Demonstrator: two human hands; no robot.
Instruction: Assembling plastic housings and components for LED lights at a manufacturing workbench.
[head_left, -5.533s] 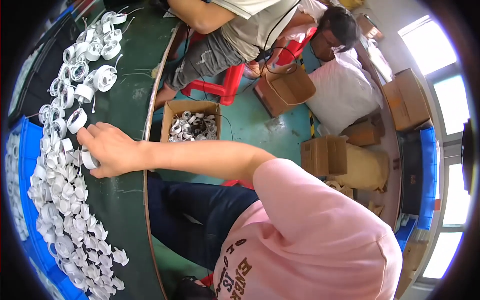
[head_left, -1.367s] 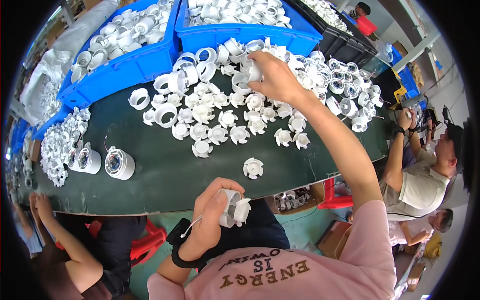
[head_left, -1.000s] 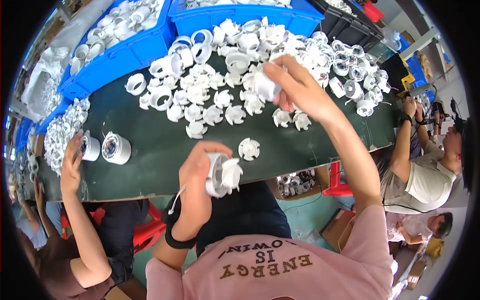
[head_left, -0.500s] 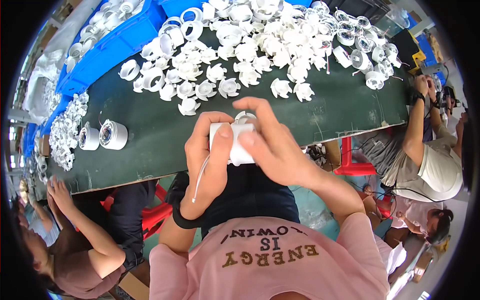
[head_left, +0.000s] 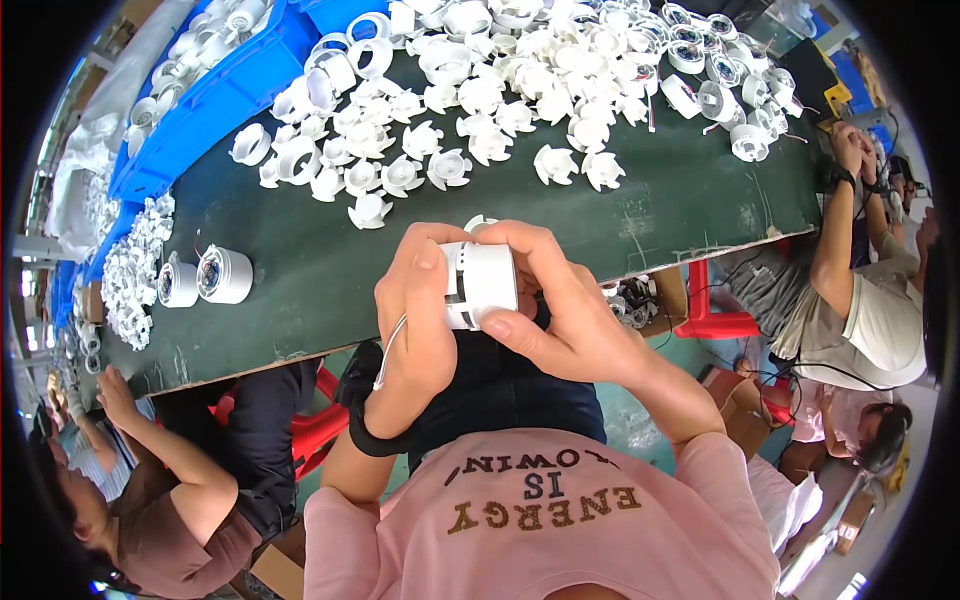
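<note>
Both my hands hold one white cylindrical plastic housing [head_left: 478,283] just in front of my chest, below the near edge of the dark green table [head_left: 320,270]. My left hand [head_left: 420,310] wraps its left side, and a thin white wire hangs down past that wrist, which wears a black band. My right hand [head_left: 560,310] grips the right side, thumb pressed on its lower face and fingers curled over the top. A heap of white finned plastic parts [head_left: 470,110] lies across the table beyond my hands.
Two finished white cylinders [head_left: 205,278] stand at the table's left. Blue bins [head_left: 215,85] of white rings line the far side. A person's arm [head_left: 170,450] reaches in at lower left; another person [head_left: 860,290] works at the right end beside a red stool [head_left: 715,320].
My right hand picked a white part from the heap and brought it back to my left hand. Both hands now press the pieces together as one housing, closer to my chest.
</note>
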